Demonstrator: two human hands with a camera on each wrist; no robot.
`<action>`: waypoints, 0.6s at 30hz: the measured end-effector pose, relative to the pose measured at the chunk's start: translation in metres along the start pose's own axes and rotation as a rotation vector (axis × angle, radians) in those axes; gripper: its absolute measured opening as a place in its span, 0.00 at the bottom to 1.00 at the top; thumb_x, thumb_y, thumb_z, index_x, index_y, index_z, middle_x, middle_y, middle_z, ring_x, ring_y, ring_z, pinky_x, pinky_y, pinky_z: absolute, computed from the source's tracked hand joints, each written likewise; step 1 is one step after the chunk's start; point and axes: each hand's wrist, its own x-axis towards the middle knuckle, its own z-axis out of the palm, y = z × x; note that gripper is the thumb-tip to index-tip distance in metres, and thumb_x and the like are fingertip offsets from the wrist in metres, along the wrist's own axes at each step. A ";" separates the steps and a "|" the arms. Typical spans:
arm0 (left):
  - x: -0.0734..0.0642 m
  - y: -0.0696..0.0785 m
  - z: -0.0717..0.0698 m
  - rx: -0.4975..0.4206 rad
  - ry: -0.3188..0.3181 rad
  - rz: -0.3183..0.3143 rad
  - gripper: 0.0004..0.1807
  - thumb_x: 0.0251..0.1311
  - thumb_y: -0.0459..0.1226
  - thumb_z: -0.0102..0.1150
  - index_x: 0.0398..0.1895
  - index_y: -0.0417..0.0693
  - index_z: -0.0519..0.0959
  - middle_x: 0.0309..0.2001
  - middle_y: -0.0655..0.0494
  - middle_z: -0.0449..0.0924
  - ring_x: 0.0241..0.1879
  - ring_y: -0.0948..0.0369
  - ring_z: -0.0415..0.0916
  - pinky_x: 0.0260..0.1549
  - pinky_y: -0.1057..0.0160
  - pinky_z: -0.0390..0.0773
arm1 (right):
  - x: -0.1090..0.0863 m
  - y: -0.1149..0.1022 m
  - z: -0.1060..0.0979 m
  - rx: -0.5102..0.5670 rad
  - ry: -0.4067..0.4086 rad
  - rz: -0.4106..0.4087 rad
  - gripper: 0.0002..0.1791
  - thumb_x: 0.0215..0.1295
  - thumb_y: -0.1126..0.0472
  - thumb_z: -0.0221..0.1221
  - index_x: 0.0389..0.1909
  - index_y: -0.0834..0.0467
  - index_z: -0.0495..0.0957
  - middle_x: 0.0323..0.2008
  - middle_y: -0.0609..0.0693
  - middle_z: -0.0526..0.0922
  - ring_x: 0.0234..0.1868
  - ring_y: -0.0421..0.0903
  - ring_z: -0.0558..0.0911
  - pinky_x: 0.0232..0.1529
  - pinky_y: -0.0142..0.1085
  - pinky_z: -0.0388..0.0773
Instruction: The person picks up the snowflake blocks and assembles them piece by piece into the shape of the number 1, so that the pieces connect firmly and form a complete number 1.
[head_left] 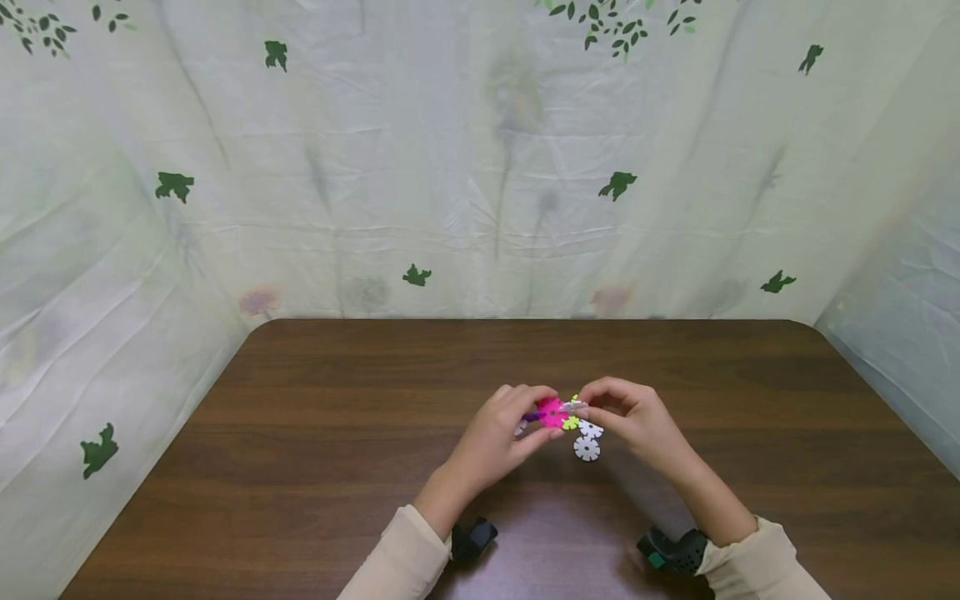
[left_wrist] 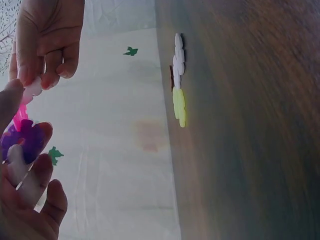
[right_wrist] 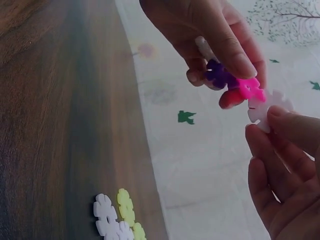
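Note:
My left hand (head_left: 498, 433) pinches a short chain of notched plastic discs between thumb and fingers. The chain has a pink disc (head_left: 552, 412), a purple disc (right_wrist: 219, 75) and a white disc (right_wrist: 202, 46) at its far end. With thumb and fingertips, my right hand (head_left: 637, 417) pinches another white disc (right_wrist: 258, 112) at the pink one's edge; whether their slots are fully locked cannot be told. Below the hands, white discs (head_left: 587, 448) and yellow-green discs (right_wrist: 126, 205) lie on the table, touching one another.
The brown wooden table (head_left: 337, 467) spreads all around the hands. A pale curtain (head_left: 450, 167) with green leaf shapes hangs behind it and at both sides. Black wrist cameras are worn at the left wrist (head_left: 472, 540) and the right wrist (head_left: 675, 552).

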 end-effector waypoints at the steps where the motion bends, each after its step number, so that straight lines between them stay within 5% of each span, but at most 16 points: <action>1: 0.000 0.000 0.000 -0.001 0.001 -0.003 0.20 0.50 0.42 0.65 0.46 0.44 0.74 0.37 0.61 0.76 0.34 0.66 0.66 0.33 0.71 0.68 | 0.000 0.000 0.000 0.002 -0.001 0.002 0.09 0.49 0.79 0.59 0.31 0.66 0.76 0.28 0.55 0.78 0.27 0.42 0.76 0.26 0.31 0.74; 7: 0.000 0.001 -0.001 -0.017 0.000 -0.021 0.23 0.50 0.41 0.65 0.48 0.42 0.74 0.43 0.57 0.76 0.41 0.63 0.72 0.43 0.66 0.70 | -0.002 0.015 0.000 0.024 0.009 0.060 0.10 0.49 0.79 0.60 0.33 0.67 0.76 0.28 0.55 0.78 0.24 0.42 0.77 0.24 0.32 0.74; 18: -0.001 0.004 0.001 -0.004 0.041 0.011 0.23 0.46 0.39 0.68 0.47 0.44 0.74 0.41 0.57 0.76 0.36 0.65 0.73 0.37 0.71 0.71 | -0.005 0.024 0.007 0.150 0.017 0.156 0.11 0.52 0.73 0.60 0.37 0.69 0.73 0.31 0.56 0.78 0.28 0.44 0.80 0.28 0.33 0.76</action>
